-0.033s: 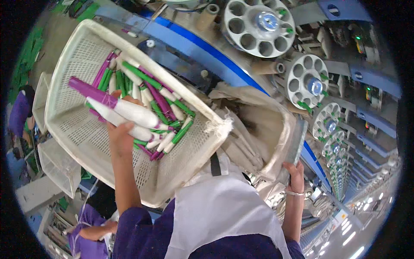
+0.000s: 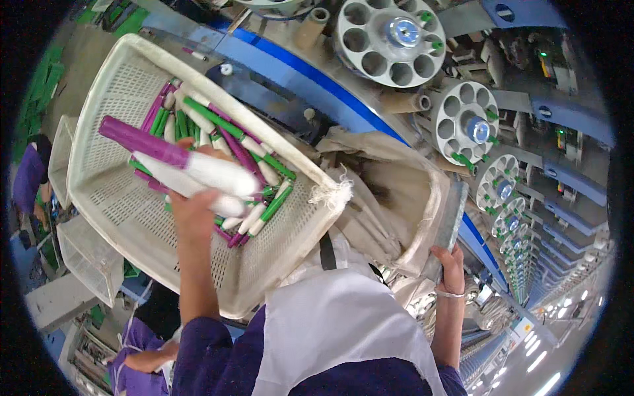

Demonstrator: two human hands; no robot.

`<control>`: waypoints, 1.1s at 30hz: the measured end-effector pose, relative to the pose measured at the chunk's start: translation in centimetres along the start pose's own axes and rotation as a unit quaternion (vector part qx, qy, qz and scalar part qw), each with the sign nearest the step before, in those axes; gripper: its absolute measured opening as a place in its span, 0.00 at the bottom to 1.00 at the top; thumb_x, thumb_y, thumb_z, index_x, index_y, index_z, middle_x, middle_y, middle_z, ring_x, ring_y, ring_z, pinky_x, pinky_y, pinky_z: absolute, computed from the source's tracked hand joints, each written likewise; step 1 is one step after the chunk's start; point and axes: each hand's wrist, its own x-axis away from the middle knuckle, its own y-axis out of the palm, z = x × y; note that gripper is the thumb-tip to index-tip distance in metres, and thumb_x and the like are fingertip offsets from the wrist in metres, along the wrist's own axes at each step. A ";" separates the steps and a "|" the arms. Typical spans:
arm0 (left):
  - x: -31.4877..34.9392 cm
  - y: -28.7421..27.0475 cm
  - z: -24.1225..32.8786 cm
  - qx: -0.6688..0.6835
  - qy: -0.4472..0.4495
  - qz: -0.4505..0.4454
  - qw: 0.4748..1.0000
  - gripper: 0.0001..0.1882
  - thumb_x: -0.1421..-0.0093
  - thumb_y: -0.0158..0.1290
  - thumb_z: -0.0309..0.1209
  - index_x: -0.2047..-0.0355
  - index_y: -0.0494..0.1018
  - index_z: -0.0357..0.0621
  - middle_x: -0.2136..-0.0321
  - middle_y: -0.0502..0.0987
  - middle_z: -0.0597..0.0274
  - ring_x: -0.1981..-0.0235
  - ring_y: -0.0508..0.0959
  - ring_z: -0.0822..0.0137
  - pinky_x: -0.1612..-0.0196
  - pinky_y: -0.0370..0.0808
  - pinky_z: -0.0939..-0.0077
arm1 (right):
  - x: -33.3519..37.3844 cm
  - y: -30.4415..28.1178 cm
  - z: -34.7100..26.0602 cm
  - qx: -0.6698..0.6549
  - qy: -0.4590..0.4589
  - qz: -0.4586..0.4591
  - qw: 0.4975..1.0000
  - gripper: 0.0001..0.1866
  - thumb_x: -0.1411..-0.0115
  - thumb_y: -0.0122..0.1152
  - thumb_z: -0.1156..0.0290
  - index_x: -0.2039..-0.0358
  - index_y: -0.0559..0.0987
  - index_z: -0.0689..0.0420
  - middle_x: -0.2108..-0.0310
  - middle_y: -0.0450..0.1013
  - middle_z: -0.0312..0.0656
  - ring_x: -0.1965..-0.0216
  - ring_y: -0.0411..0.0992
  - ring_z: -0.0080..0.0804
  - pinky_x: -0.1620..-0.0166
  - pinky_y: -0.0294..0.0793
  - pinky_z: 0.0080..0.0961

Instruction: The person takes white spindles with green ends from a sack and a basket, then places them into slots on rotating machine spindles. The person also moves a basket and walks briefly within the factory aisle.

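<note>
My left hand (image 2: 193, 210) is closed around a couple of yarn bobbins (image 2: 221, 173), slightly smeared by motion. One has a long purple tube end and white yarn; another white one lies below it. They are over a white perforated plastic basket (image 2: 99, 79), with more bobbins (image 2: 271, 210) on green and purple tubes heaped beneath. Part of the hand is hidden behind the held bobbins. At the right, my right hand (image 2: 450, 267) grips the near end of a grey rail (image 2: 453, 221) beside a cloth-lined bin (image 2: 422, 191).
A blue machine edge (image 2: 304, 79) curves behind the basket. Round grey bobbin magazines (image 2: 403, 69) with holes line the machine at the right. Empty-looking cones (image 2: 314, 26) stand near them. Two other people work at the left, one a purple sleeve (image 2: 135, 350), near white crates (image 2: 89, 257).
My left hand has shifted slightly right with the bobbins, and they are now blurred. My right hand keeps its hold on the rail.
</note>
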 end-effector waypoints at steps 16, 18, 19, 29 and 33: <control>-1.3 9.4 -7.7 -0.301 0.158 -0.053 0.939 0.16 0.50 0.48 0.17 0.59 0.70 0.42 0.61 0.74 0.58 0.57 0.73 0.64 0.51 0.69 0.73 | 3.6 -12.7 0.7 0.007 -0.034 0.093 0.995 0.21 0.50 0.60 0.67 0.56 0.70 0.58 0.65 0.70 0.38 0.64 0.69 0.33 0.59 0.69 0.30; -6.5 1.0 -6.9 -0.376 0.151 0.149 0.902 0.13 0.48 0.49 0.18 0.60 0.68 0.37 0.66 0.73 0.59 0.66 0.72 0.67 0.59 0.70 0.76 | 2.3 -11.6 1.5 0.015 -0.040 0.104 0.994 0.22 0.51 0.60 0.66 0.56 0.70 0.59 0.64 0.69 0.38 0.65 0.68 0.32 0.60 0.69 0.30; -8.7 -3.3 -7.3 -0.412 0.134 0.208 0.877 0.13 0.47 0.48 0.19 0.59 0.68 0.37 0.65 0.73 0.57 0.65 0.73 0.65 0.58 0.70 0.74 | 1.9 -10.7 2.0 0.029 -0.042 0.115 0.992 0.23 0.52 0.60 0.66 0.55 0.70 0.60 0.64 0.69 0.39 0.65 0.68 0.31 0.60 0.68 0.29; -19.9 -17.5 -17.9 -0.435 -0.021 0.433 0.789 0.45 0.57 0.66 0.37 0.44 0.54 0.33 0.51 0.68 0.40 0.53 0.71 0.46 0.52 0.68 0.57 | 1.1 -6.5 0.9 0.062 -0.032 0.066 0.995 0.21 0.52 0.58 0.68 0.58 0.70 0.63 0.65 0.70 0.40 0.68 0.69 0.30 0.64 0.69 0.26; -15.3 -16.2 -12.8 -0.156 0.009 0.400 0.903 0.32 0.55 0.66 0.37 0.54 0.63 0.35 0.64 0.73 0.53 0.66 0.73 0.63 0.62 0.70 0.70 | 0.3 -6.3 1.4 0.092 -0.035 0.061 0.993 0.19 0.53 0.58 0.69 0.60 0.72 0.62 0.67 0.71 0.39 0.68 0.69 0.30 0.63 0.69 0.27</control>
